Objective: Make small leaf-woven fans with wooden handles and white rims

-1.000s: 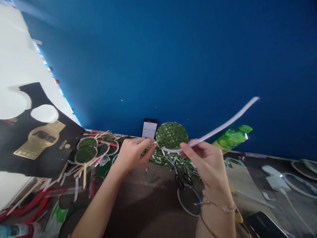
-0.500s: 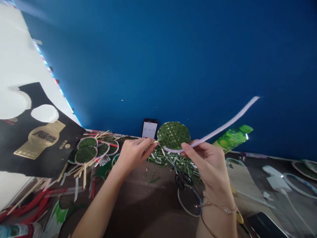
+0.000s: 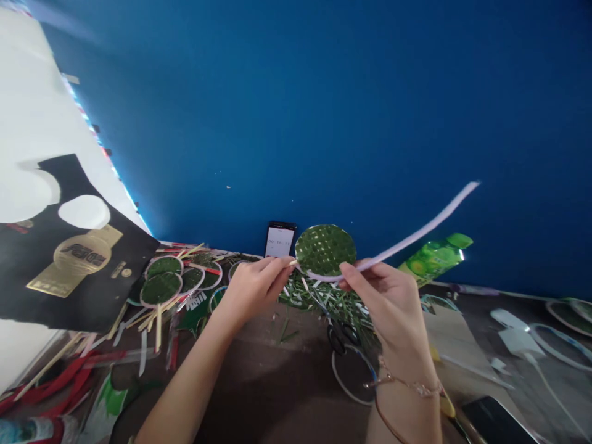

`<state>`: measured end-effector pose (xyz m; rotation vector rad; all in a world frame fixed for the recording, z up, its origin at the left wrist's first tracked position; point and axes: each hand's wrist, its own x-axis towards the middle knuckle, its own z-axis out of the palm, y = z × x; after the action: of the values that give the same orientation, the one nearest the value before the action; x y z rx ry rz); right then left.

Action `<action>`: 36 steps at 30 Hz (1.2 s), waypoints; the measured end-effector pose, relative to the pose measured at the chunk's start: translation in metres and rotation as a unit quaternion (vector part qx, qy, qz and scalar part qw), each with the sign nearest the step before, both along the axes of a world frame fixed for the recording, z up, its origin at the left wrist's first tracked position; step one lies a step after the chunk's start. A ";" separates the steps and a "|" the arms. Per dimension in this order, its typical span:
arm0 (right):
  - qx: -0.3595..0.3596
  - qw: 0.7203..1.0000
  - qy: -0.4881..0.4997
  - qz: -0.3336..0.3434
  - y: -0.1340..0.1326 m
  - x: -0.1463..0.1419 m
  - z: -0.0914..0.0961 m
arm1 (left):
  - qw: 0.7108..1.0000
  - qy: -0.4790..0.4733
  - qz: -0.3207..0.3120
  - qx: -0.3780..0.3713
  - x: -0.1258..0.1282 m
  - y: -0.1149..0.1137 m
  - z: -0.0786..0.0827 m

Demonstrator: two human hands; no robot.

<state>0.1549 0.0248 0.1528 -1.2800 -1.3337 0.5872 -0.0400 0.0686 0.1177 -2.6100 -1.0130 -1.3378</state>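
A round woven green-leaf fan (image 3: 325,249) is held up between my two hands, above the table. My left hand (image 3: 261,280) is closed on its short pale wooden stick, whose tip shows beside the disc's left edge. My right hand (image 3: 386,296) pinches a pale lilac pipe cleaner (image 3: 419,233) against the lower right rim. The pipe cleaner runs along the bottom of the disc, and its long free end sticks up to the right. Black-handled scissors (image 3: 342,338) lie below the hands, beside cut green strips (image 3: 303,296).
Several finished-looking round leaf fans (image 3: 161,288) lie at left by a black bag (image 3: 87,246). A phone showing a timer (image 3: 280,239) leans on the blue wall. A green-capped bottle (image 3: 432,259), a white charger (image 3: 520,340), a wire ring (image 3: 354,374) and a dark phone (image 3: 497,420) are around the right.
The pipe cleaner's free end has dipped slightly and shifted a little left. Both hands keep their grips, and the fan has barely moved.
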 end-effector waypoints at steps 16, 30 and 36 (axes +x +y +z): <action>0.004 1.000 0.028 0.009 0.003 -0.004 -0.007 | 1.000 0.003 -0.002 0.016 0.002 0.000 -0.003; -0.094 0.974 -0.181 0.101 -0.024 0.032 0.003 | 0.847 -0.241 -0.179 -0.439 0.003 -0.001 -0.004; -0.129 0.947 -0.292 -0.025 -0.059 0.088 -0.013 | 0.635 -0.365 -0.324 -0.599 0.010 -0.021 -0.042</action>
<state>0.2429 -0.0339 0.1400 -1.7874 -1.7372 0.3615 -0.0305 0.0481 0.0753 -3.6154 -1.4621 -2.8653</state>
